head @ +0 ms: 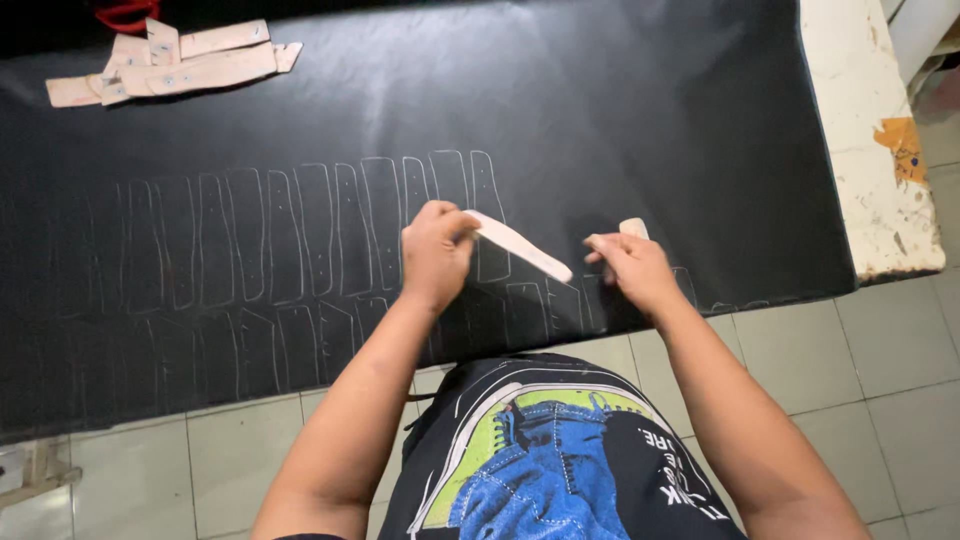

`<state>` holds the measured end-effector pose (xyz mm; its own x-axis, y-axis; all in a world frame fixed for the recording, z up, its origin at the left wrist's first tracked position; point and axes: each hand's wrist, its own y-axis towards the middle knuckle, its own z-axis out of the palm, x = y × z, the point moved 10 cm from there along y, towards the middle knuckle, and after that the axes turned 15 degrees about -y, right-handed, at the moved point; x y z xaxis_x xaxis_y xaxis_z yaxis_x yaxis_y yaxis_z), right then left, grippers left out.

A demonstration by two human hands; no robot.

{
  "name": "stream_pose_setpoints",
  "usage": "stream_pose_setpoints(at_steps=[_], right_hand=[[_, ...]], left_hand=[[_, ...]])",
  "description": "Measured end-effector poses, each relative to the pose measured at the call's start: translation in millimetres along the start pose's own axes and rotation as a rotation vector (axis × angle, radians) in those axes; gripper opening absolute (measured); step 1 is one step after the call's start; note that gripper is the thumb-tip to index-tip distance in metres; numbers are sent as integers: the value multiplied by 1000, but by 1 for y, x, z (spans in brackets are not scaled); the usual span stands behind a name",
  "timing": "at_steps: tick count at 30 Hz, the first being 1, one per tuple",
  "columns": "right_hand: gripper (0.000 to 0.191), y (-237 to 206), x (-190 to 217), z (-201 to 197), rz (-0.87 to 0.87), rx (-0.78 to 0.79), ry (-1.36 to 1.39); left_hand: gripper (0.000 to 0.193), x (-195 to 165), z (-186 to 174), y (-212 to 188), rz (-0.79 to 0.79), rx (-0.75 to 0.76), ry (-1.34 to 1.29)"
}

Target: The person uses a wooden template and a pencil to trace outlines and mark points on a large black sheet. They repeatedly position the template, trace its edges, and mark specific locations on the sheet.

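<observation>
A large black sheet covers the table, marked with two rows of thin white traced outlines. My left hand pinches one end of a pale, narrow pattern piece and holds it slanted just above the sheet. My right hand is closed on a small pale marking stick, close to the lower end of the pattern piece, near the sheet's front edge.
A pile of several more pale pattern pieces lies at the far left of the sheet, with something red behind it. The white, worn table edge shows at right. Grey floor tiles lie below.
</observation>
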<state>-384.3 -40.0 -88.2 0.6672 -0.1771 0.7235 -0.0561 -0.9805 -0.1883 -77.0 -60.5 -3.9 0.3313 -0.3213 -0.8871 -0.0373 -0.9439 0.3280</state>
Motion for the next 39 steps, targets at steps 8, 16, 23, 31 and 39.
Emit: stream_pose_setpoints(at_steps=[8,16,23,31,39], right_hand=[[22,0,31,71,265,421,496],[24,52,55,60,42,148,177],[33,41,57,54,-61,-32,-210],[26,24,67,44,-245,-165,-420],[44,27,56,44,-229,-54,-368]], left_hand=[[21,-29,38,19,255,79,111],[96,51,86,13,-140,427,301],[93,62,87,3,-102,407,292],[91,57,87,4,-82,384,273],[90,62,92,2,-79,382,246]])
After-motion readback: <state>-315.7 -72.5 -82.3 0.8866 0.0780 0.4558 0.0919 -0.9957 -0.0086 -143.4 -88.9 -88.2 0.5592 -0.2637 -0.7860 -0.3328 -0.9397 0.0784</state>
